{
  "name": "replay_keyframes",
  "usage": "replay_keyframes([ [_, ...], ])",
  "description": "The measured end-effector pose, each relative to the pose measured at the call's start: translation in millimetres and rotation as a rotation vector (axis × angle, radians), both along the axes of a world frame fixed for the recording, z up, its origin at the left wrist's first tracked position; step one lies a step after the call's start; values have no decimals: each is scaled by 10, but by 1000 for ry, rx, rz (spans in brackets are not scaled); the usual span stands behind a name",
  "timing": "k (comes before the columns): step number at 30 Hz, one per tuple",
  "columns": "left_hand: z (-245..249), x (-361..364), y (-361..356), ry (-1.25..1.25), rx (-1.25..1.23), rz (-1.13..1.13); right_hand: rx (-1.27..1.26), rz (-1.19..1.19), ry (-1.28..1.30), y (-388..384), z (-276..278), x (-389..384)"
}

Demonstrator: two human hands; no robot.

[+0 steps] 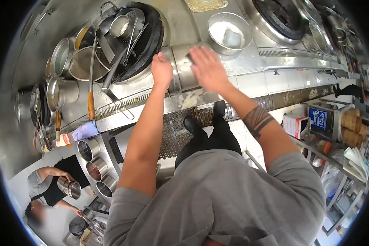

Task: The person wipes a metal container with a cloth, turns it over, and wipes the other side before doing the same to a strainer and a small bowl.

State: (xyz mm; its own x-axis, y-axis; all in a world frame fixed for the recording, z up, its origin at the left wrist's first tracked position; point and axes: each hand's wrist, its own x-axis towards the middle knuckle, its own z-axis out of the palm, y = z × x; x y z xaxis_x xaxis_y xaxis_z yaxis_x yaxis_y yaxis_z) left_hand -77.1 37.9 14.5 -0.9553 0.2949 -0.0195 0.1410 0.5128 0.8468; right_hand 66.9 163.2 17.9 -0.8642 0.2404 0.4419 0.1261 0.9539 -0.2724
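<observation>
My left hand [162, 70] is closed beside the rim of a large black wok [155, 35]; what it holds, if anything, is hidden. My right hand [209, 69] lies flat with fingers stretched over the steel counter [183, 67]. A small dark patch shows at its fingertips, too blurred to name. Just beyond that hand stands a round metal pot [218, 48] with whitish foamy contents and a pale block. Inside the wok rest a small metal pot [119, 27], a perforated skimmer [137, 18], tongs [131, 43] and a dark-handled utensil [113, 73].
A strainer [84, 65] and steel pots [53, 93] stand left of the wok. Another burner [274, 18] is at the upper right. Shelving [336, 158] stands at right. At lower left a co-worker [49, 184] holds metal containers [71, 188].
</observation>
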Motion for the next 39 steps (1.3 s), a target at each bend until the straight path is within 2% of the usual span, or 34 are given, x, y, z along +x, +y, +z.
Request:
replay_keyframes([
  [1,36,-14,14,-5,2,1,19,-74,13,131,-21,-108],
  [2,37,-40,19,-7,-6,0,116,-43,-227,308,-89,-348],
  [3,29,-78,32,-56,-9,14,108,-45,-231,307,-5,-571],
  [5,51,-167,57,-101,-10,19,-214,120,-849,234,343,-978],
  [6,89,-262,70,-201,-7,36,-211,118,-843,129,296,-873],
  [8,153,-336,114,-354,17,74,-114,5,-84,-286,56,-507],
  [9,126,-372,141,-353,13,76,-118,7,-83,-247,-15,-401],
  [11,-14,-443,195,-334,-18,81,68,40,79,-22,-169,-41],
  [13,2,-504,231,-361,-6,101,49,3,14,236,-2,-326],
  [15,151,-464,257,-400,-60,119,-298,-73,-699,292,295,-798],
  [16,117,-438,245,-400,-69,116,-308,-74,-699,121,213,-805],
  [18,112,-494,265,-452,-34,124,-167,-83,-269,-278,63,-733],
  [19,138,-493,271,-451,-33,127,-167,-80,-268,-339,-6,-538],
  [21,193,-456,258,-438,-62,123,-54,48,121,-313,-132,-49],
  [24,223,-433,287,-411,-54,174,68,-76,52,72,-162,-144],
  [25,139,-473,254,-416,-69,177,54,-76,45,110,-23,-314],
  [27,-114,-675,229,-510,8,110,-238,-130,-661,76,383,-732],
  [28,-116,-694,242,-557,52,114,-242,-131,-657,-63,306,-711],
  [30,-47,-678,294,-559,42,126,-28,-94,-229,-392,70,-562],
  [31,-10,-665,297,-568,29,147,-25,-90,-227,-447,1,-391],
  [33,-208,-737,270,-542,23,150,-82,63,84,-409,-145,107],
  [35,-295,-823,277,-508,20,141,-58,93,96,-113,-170,-15],
  [37,-341,-834,250,-509,46,111,-127,-116,-373,158,122,-368],
  [38,-346,-824,215,-513,40,110,-133,-117,-378,167,287,-515],
  [39,-317,-809,184,-544,19,109,-203,-57,-638,131,472,-667],
])
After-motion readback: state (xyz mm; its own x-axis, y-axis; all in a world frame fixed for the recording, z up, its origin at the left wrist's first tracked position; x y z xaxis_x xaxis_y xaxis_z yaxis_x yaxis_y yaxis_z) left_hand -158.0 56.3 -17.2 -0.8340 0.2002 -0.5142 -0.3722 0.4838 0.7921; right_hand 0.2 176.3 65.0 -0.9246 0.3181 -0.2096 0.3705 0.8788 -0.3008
